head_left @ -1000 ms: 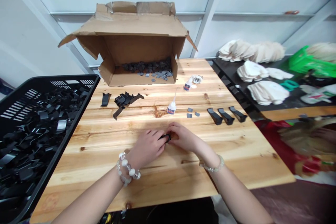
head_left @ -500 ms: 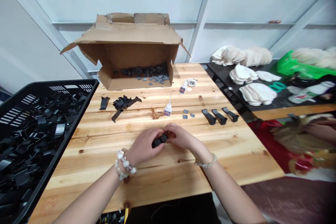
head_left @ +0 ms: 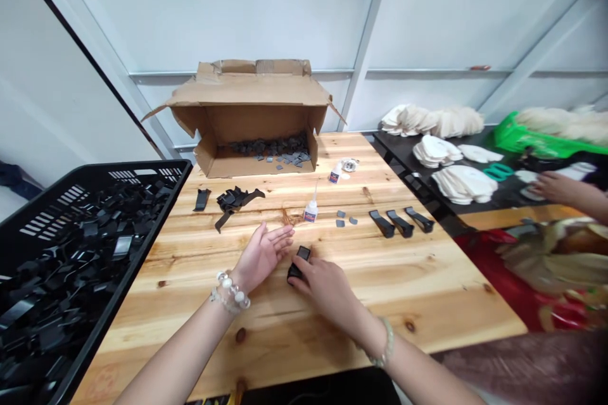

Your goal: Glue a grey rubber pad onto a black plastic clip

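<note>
My left hand [head_left: 263, 252] hovers over the wooden table [head_left: 199, 291] with its palm up and fingers stretched out, holding nothing. My right hand [head_left: 323, 285] rests on the table just right of it, fingers curled on a small black plastic part [head_left: 299, 261] that lies on the wood. A small glue bottle [head_left: 311, 209] stands just beyond the hands. Three grey pads [head_left: 344, 220] lie to its right. Three finished black parts [head_left: 400, 221] are lined up further right.
A black crate [head_left: 61, 247] full of black parts fills the left. An open cardboard box [head_left: 256, 117] with grey pads sits at the back, loose black parts [head_left: 230, 200] before it. Another person's hand [head_left: 553, 186] works at the dark side table with white pieces [head_left: 456, 171].
My hands have come apart: the left let go of the black part and opened palm up, while the right set the part down on the table. The camera has tilted up.
</note>
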`<state>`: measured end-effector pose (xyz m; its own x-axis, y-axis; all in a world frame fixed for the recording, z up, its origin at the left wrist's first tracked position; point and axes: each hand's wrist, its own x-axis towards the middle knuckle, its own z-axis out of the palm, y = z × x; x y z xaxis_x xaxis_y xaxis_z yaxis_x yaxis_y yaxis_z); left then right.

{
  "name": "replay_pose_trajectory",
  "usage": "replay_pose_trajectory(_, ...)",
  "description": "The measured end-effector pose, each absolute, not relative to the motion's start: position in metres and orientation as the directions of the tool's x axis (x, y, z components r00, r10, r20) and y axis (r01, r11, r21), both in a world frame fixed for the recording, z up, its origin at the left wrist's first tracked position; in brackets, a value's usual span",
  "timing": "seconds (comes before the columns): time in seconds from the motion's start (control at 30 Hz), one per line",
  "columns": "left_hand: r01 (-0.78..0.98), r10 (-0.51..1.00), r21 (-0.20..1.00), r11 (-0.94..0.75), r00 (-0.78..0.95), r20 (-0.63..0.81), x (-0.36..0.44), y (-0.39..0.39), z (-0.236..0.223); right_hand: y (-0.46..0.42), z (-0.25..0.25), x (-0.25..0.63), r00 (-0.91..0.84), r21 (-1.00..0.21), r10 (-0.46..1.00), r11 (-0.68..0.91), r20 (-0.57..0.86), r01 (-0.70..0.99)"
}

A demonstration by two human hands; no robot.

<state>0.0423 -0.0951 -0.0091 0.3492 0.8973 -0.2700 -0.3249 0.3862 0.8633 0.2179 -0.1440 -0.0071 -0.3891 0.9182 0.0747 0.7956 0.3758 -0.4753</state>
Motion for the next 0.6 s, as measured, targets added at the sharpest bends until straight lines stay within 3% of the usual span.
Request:
replay_pose_trajectory(0.17, -0.399, 0.880, 0.807, 0.435, 0.377, -0.288, 0.043, -0.096, -0.012, -0.149, -0.004, 0.244, -0.291, -0.367, 0.957, 0.275, 0.012, 0.888)
replay_pose_trajectory(0.37, -0.409, 0.883, 0.821, 0.398, 0.414, -0.222, 0.046, -0.103, -0.012, -0.133, -0.006, 0.309, -0.025, -0.275, 0.982, 0.076, 0.185, 0.958)
replay_pose_trajectory(0.6, -0.299, 0.878, 0.910, 0.285, 0.463, -0.123, 0.047, -0.111, 0.016, -0.100, -0.024, 0.350, 0.049, -0.281, 0.949, 0.042, 0.310, 0.959)
